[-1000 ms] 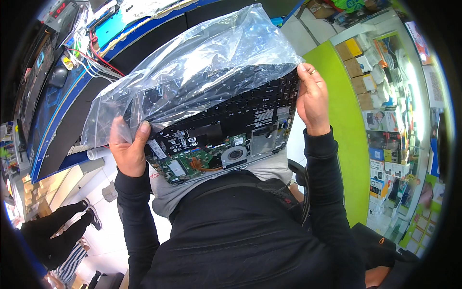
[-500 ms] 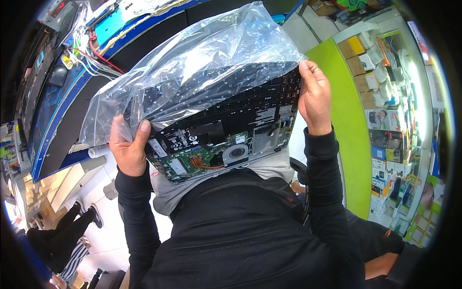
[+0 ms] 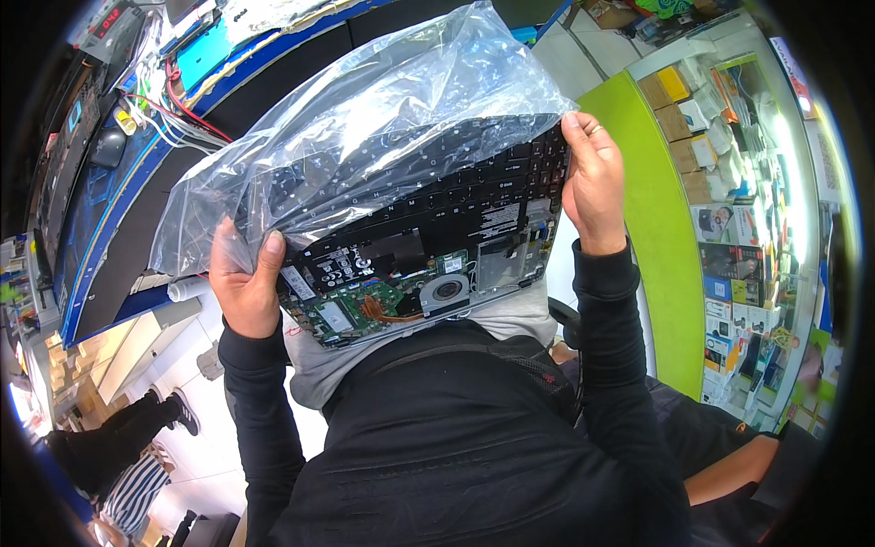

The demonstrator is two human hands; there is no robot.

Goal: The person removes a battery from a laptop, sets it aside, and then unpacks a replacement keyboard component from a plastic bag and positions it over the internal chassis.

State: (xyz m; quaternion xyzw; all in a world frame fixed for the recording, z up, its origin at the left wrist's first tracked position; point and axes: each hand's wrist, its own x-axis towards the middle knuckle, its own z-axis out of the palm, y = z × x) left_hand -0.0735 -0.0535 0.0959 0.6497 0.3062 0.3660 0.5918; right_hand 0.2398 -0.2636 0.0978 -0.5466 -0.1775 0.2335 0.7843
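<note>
A clear plastic bag point(image 3: 365, 100) lies over much of a black laptop keyboard point(image 3: 497, 187), whose lower and right keys show bare past the bag's edge. Below it, an opened laptop base rests at my lap, showing a green circuit board point(image 3: 387, 296), a copper heat pipe point(image 3: 387, 315) and a round fan point(image 3: 446, 291). My left hand point(image 3: 248, 283) is closed on the bag at the left, thumb on top and fingers partly behind the film. At the far right corner, my right hand point(image 3: 595, 187) pinches the bag's edge beside the keyboard; its other fingertips are hidden.
A blue-edged workbench point(image 3: 100, 214) with cables point(image 3: 169, 109) and a black mouse point(image 3: 108, 147) curves along the left. To the right are a lime-green panel point(image 3: 638, 173) and a glass display case point(image 3: 729, 228) of boxed goods. Another person's legs point(image 3: 118, 436) show at lower left.
Both hands keep their holds, with the bag and laptop parts nearly still. The other person's legs and striped cloth at lower left have shifted slightly.
</note>
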